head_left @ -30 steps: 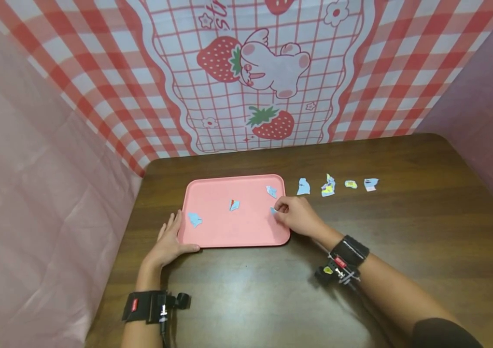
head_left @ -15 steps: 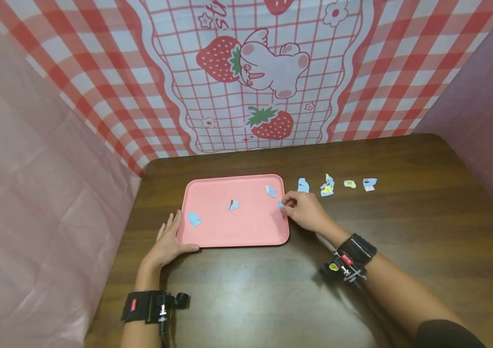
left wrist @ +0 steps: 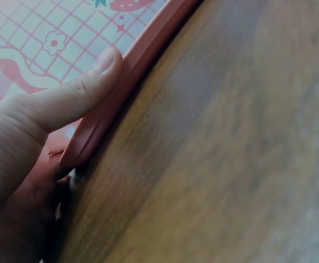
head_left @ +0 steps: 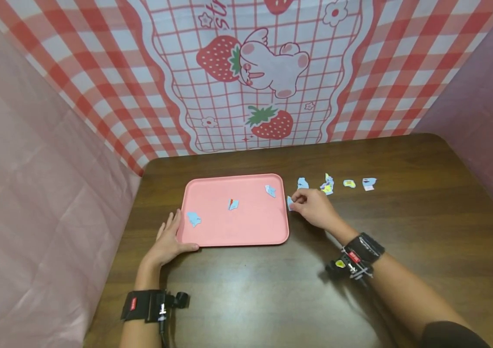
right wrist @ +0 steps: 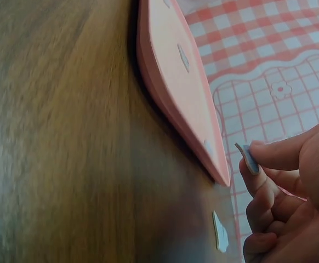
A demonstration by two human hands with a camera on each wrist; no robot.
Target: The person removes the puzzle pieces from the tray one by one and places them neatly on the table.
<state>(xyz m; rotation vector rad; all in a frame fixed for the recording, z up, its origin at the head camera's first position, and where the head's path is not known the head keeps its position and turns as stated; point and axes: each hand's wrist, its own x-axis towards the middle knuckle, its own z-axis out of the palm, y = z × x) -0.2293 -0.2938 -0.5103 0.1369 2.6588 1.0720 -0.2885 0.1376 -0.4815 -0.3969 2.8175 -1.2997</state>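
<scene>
Right grip (head_left: 314, 209) narrow on a thin blue piece (head_left: 289, 203), left grip (head_left: 169, 243) wide against a round-cornered pink tray (head_left: 237, 233)

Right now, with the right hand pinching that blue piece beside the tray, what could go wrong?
The right hand holds the small light-blue flat piece only in a pinch; it might slip out.
That hand is close to the irregular light-blue piece on the brown wood-grain table and may nudge it.
The left hand touches a corner of the rectangular pink tray; a push could shift it.
</scene>
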